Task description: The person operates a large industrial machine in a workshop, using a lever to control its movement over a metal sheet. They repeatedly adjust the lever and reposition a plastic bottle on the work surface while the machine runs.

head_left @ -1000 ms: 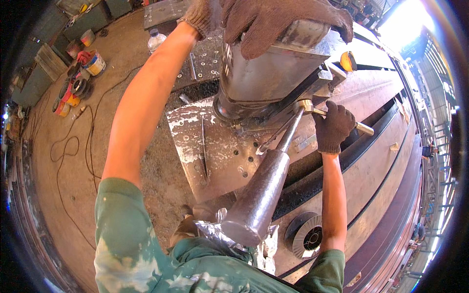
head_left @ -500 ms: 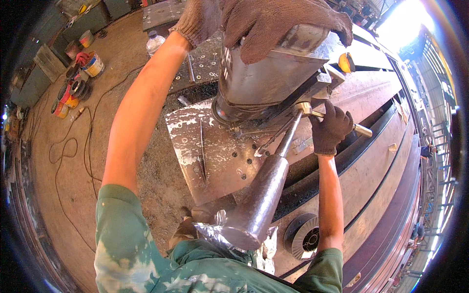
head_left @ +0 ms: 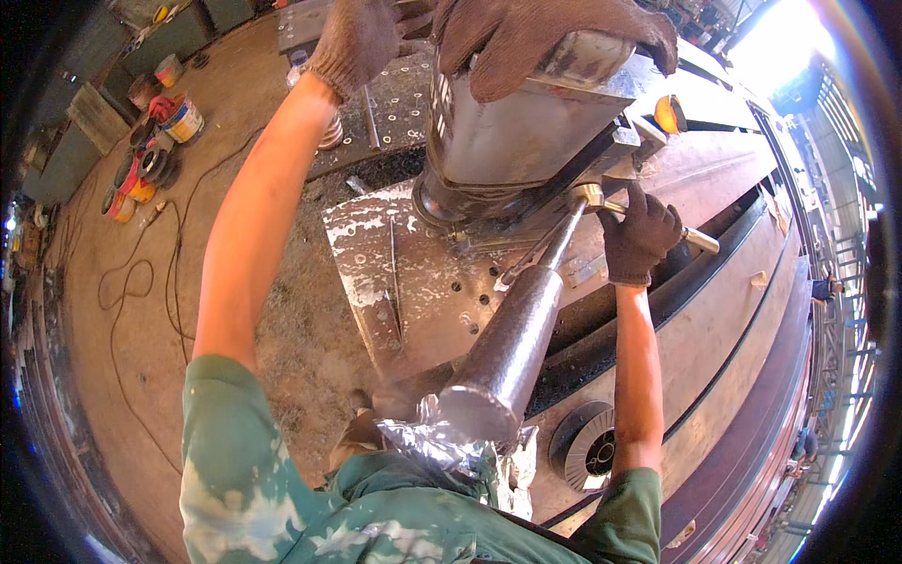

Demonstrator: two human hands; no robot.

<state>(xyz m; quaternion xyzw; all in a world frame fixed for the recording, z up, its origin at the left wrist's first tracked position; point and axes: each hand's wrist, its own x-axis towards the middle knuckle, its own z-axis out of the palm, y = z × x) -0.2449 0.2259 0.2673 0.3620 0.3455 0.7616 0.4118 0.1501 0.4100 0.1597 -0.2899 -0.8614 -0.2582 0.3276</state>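
My left hand (head_left: 526, 42), in a brown knit glove, lies clamped over the top of a grey box-shaped drilling machine (head_left: 526, 141). The machine stands on a scratched steel plate (head_left: 413, 291) that has several small holes in it. My right hand (head_left: 639, 235), also gloved, is closed around a thin lever rod (head_left: 700, 242) sticking out of the machine's right side. A thick dark steel bar (head_left: 512, 348) slants from the machine's base down toward my chest. Crumpled foil (head_left: 423, 437) is wrapped around its near end.
Long steel beams (head_left: 723, 310) run along the right. A wire spool (head_left: 587, 446) lies below the bar. A perforated metal table (head_left: 395, 103) stands behind the plate. Paint cans (head_left: 178, 117) and a black cable (head_left: 122, 291) lie on the dirt floor at the left.
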